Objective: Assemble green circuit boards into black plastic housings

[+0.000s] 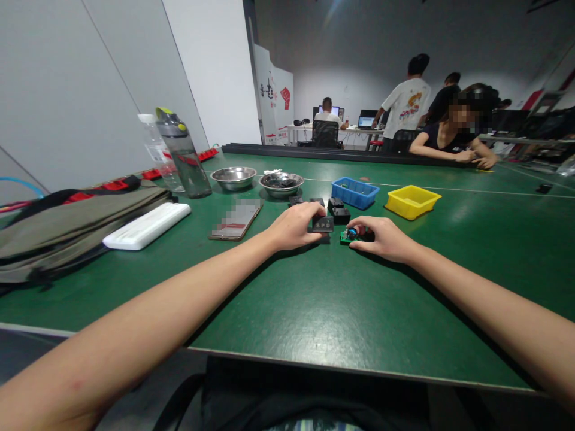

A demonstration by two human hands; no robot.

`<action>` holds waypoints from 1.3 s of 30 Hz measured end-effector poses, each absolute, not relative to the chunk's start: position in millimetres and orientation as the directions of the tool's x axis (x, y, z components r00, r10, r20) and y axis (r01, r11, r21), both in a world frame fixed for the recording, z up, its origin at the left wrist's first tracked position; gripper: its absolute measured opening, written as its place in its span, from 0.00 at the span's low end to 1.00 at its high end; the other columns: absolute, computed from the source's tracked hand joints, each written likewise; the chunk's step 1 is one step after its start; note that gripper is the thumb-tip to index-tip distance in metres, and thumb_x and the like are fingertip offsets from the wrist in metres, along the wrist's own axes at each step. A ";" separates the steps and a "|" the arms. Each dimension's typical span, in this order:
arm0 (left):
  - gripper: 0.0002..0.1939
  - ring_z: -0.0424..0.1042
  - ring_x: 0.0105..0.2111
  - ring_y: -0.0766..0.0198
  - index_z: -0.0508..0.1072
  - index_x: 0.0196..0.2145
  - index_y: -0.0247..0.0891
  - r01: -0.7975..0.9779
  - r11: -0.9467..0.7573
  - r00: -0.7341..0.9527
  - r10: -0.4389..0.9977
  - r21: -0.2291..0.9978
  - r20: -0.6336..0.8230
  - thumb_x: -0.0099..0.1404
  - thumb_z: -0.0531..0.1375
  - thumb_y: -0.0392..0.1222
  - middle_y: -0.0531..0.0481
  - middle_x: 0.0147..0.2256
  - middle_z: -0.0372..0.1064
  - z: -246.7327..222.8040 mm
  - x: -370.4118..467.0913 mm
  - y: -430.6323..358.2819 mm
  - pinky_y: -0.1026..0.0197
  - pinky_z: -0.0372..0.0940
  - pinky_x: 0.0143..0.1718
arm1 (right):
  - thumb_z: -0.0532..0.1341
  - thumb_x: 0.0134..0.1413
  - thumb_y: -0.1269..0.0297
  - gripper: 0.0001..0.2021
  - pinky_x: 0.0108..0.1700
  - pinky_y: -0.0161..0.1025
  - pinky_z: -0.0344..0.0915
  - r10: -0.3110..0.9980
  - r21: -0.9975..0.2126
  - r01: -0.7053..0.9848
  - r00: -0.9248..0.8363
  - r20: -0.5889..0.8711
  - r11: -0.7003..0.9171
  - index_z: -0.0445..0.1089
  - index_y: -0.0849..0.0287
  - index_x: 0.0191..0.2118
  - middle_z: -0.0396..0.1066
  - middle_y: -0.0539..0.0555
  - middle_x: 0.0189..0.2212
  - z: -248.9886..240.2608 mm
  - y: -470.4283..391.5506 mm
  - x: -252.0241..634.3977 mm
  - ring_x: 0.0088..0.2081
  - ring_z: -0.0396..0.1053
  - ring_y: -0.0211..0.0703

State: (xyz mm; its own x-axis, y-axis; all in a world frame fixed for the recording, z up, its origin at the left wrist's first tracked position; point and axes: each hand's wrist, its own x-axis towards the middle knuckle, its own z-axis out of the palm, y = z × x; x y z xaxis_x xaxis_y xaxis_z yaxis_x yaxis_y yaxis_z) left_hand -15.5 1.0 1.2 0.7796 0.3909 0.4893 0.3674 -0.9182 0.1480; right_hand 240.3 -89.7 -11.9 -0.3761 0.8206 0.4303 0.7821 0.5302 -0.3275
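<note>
My left hand [297,226] is closed around a small black box marked "SPD" [323,224], its lettered side facing me. To the right, my right hand [381,237] pinches a small green circuit board [345,237] that carries a round blue component [353,233]. The board is low over or touching the green table; I cannot tell which. A narrow gap separates the box from the board. Just beyond my hands stand several black boxes [340,213], some partly hidden by my left hand.
Behind the hands are a blue bin [354,193], a yellow bin [412,202] and two steel bowls [234,178] [281,184], the right one holding dark parts. Leftward lie a phone [236,221], a white slab [147,226], bottles [184,152] and a bag [81,221]. A person [458,129] leans at the far edge.
</note>
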 end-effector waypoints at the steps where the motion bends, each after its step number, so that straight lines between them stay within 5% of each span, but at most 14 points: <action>1: 0.17 0.74 0.43 0.54 0.67 0.46 0.38 0.368 -0.918 0.780 0.391 0.147 0.489 0.60 0.65 0.41 0.44 0.43 0.74 1.2 -15.4 0.8 0.53 0.69 0.45 | 0.67 0.54 0.60 0.14 0.37 0.39 0.66 0.822 -0.327 0.783 -0.375 0.429 0.529 0.75 0.60 0.46 0.75 0.54 0.33 -11.9 -89.8 240.4 0.33 0.71 0.43; 39: 0.15 0.73 0.41 0.56 0.67 0.43 0.39 0.362 -0.916 0.828 0.400 0.170 0.392 0.59 0.65 0.40 0.46 0.41 0.73 1.6 -15.1 0.4 0.56 0.67 0.42 | 0.66 0.56 0.59 0.15 0.37 0.39 0.65 0.832 -0.327 0.790 -0.378 0.407 0.519 0.74 0.61 0.46 0.74 0.54 0.33 -10.6 -91.1 240.2 0.33 0.70 0.43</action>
